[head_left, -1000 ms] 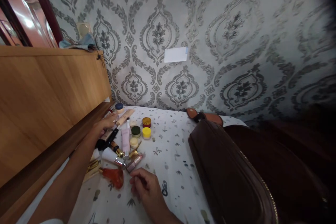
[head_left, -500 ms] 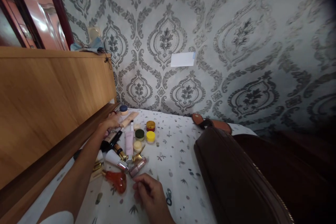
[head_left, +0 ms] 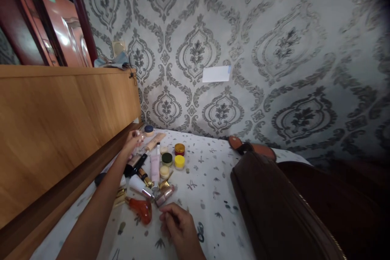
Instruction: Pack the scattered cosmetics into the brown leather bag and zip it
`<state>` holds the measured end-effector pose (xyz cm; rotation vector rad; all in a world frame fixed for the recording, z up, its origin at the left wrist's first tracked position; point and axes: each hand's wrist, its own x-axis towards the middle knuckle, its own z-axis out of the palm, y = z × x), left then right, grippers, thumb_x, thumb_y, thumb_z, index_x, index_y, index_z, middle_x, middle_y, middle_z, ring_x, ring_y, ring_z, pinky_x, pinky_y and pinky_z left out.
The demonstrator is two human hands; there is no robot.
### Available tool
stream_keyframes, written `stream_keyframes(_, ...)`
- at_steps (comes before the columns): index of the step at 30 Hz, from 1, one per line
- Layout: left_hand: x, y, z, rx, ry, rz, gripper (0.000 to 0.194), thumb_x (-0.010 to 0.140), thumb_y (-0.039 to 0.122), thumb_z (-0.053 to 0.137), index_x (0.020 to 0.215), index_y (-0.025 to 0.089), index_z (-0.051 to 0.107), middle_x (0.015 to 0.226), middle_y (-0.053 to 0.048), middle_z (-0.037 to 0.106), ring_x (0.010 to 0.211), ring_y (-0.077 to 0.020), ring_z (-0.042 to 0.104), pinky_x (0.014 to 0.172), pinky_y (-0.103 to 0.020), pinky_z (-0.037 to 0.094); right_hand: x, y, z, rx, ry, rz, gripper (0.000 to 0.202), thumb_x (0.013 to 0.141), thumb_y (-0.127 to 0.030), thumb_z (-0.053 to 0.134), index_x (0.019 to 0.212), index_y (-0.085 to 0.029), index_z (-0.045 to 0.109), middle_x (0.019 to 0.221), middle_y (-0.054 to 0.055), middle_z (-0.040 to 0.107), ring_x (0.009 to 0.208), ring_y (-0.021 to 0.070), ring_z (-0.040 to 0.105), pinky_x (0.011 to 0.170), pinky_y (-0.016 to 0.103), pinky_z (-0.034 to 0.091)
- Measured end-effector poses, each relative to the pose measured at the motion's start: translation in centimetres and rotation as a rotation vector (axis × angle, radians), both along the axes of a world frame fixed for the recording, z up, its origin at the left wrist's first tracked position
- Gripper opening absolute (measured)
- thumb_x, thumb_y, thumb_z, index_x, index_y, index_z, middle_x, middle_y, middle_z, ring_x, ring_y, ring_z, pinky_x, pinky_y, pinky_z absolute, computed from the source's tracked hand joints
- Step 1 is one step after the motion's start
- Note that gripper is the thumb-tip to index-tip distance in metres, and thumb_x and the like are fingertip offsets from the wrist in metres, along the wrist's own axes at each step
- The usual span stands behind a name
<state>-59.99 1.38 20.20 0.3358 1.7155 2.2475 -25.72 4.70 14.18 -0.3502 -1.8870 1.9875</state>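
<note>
Down at the near edge, the right hand [head_left: 179, 227] is hovering low with its fingers loosely curled, and whether they're gripping anything I can't tell. Just beside it, the glossy orange bottle [head_left: 141, 210] is lying on its side, bulbous and smooth; a nudge from either hand could be setting it rolling across the printed sheet [head_left: 213, 219]. To the right, the dark brown bag [head_left: 268, 207] is bulging, its surface smooth and soft-looking. Further in, the silver-capped white tube [head_left: 140, 185] is slanting by the slim pale-pink tube [head_left: 155, 166], and the left forearm is passing so close that a dip could be scattering them. Squat round jars are clustering beyond, the yellow-lidded jar [head_left: 179, 162] among them. Farther up, the left hand's [head_left: 133, 141] fingers are seemingly pinching a small shiny item [head_left: 140, 134] near the blue-lidded jar [head_left: 149, 131]; a loose pinch could be dropping it beside the wooden panel [head_left: 70, 109].
</note>
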Motion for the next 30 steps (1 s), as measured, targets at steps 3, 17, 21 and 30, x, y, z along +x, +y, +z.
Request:
stream_keyframes(3,0.6,0.2,0.2,0.056,-0.071,0.005,0.017,0.092,0.028,0.064,0.103,0.015,0.060,0.088,-0.001,0.065,0.068,-0.0119,0.062,0.064,-0.027,0.054,-0.1,-0.1,-0.1,-0.015,-0.011,0.000,0.033,0.082,-0.048,0.060,0.084,-0.016,0.065,0.076,0.006,0.066,0.058,0.0152,0.060,0.052,0.023,0.042)
stream_keyframes(17,7.5,1.2,3.2,0.300,-0.353,-0.224,0.057,0.100,0.058,0.030,0.103,0.011,0.061,0.080,-0.014,0.072,0.070,-0.0199,0.071,0.062,-0.028,0.060,-0.2,-0.2,0.6,-0.150,-0.023,-0.056,0.046,0.071,-0.061,0.072,0.080,-0.015,0.068,0.072,0.006,0.066,0.056,0.0140,0.059,0.047,0.022,0.040)
stream_keyframes(21,10.5,1.5,3.3,0.306,-0.394,-0.313,0.061,0.097,0.063,0.036,0.100,0.008,0.064,0.073,-0.014,0.072,0.061,-0.0188,0.069,0.056,-0.026,0.058,-0.4,0.1,0.3,-0.218,0.018,-0.077,0.056,0.065,-0.068,0.075,0.079,-0.014,0.070,0.067,0.004,0.064,0.054,0.0131,0.058,0.046,0.021,0.039)
stream_keyframes(30,17.2,1.3,3.1,0.214,-0.486,-0.485,0.061,0.100,0.058,0.031,0.101,0.009,0.067,0.075,-0.014,0.074,0.059,-0.0192,0.069,0.052,-0.026,0.056,-0.3,2.2,2.1,-0.594,0.083,-0.093,0.049,0.059,-0.052,0.088,0.088,-0.015,0.072,0.072,0.005,0.072,0.057,0.0129,0.062,0.048,0.019,0.039)
